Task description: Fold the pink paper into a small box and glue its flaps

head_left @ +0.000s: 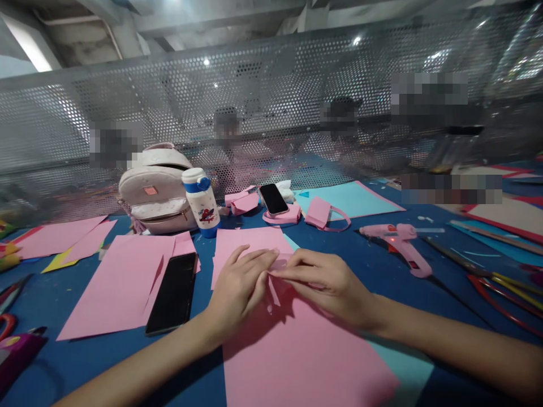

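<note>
Both my hands meet over pink paper on the blue table. My left hand (240, 285) curls its fingers around a small folded strip of pink paper (274, 285). My right hand (324, 280) pinches the same strip from the right, fingers pressed together. Below them lies a large pink sheet (297, 356), and another pink sheet (250, 243) lies just beyond the hands. A black phone (173, 294) rests on pink paper to the left of my left hand.
A pink glue gun (401, 240) lies at the right, scissors (504, 288) farther right. A pale backpack (155, 189), a white bottle (201, 200), a second phone (274, 199) on a pink stand and small pink paper bags (322, 213) stand behind. A perforated metal screen closes the back.
</note>
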The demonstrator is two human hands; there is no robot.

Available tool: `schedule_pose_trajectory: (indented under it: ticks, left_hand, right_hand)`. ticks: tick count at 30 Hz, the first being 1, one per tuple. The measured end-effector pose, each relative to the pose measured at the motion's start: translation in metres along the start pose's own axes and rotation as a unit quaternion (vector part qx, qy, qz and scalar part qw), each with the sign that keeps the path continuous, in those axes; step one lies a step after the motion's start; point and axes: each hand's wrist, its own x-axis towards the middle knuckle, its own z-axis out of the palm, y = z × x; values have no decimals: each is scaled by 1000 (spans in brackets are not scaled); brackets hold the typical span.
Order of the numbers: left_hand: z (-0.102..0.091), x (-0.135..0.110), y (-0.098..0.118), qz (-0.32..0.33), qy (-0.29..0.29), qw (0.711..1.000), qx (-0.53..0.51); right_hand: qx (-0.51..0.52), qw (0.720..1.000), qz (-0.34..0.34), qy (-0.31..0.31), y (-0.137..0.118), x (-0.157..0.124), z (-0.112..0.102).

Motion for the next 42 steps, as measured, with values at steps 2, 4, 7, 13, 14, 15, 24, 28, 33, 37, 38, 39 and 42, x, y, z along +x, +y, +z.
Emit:
schedule_pose_trajectory:
  ticks: [2,4,7,13,14,15,24,28,33,37,38,39,42]
  left_hand:
    - [-1,1,0,-10,-4,1000,-10]
    - [-3,2,2,-22,-11,999,-23]
    - [-3,0,5,-40,-18,998,-40]
    - [1,-4,4,-24,-20,999,-44]
    - [2,-4,3,-21,-20,999,-43]
    - [3,-4,3,-18,-19,999,-43]
    - [7,-6,6,-48,51,996,-54]
    - [4,-5,3,-28,68,996,-58]
    - [-2,-3,-1,-6,70,993,-93]
    - [-4,-3,0,-1,60,994,-91]
    - [-3,-3,0,-9,73,994,-82]
    - [-3,-3,0,-23,101,992,-73]
    - [0,-3,0,-90,212,969,-84]
  right_hand:
    - [2,1000,4,1,0,0,1]
    - [8,1000,5,4,0,0,1]
    - [17,1000,10,5,1,1,1]
    - [33,999,23,13,4,0,-1]
    - [34,999,23,13,5,0,-1]
    - [34,999,22,14,5,0,-1]
    - [35,997,54,36,5,2,-4]
    - [48,993,92,46,4,4,-6]
    - [82,985,146,47,-3,7,-8]
    - [130,973,188,40,-5,7,-6]
    - [141,969,201,40,-5,6,-6]
    - [151,964,214,42,-4,6,-5]
    - [181,947,259,57,-3,6,-3]
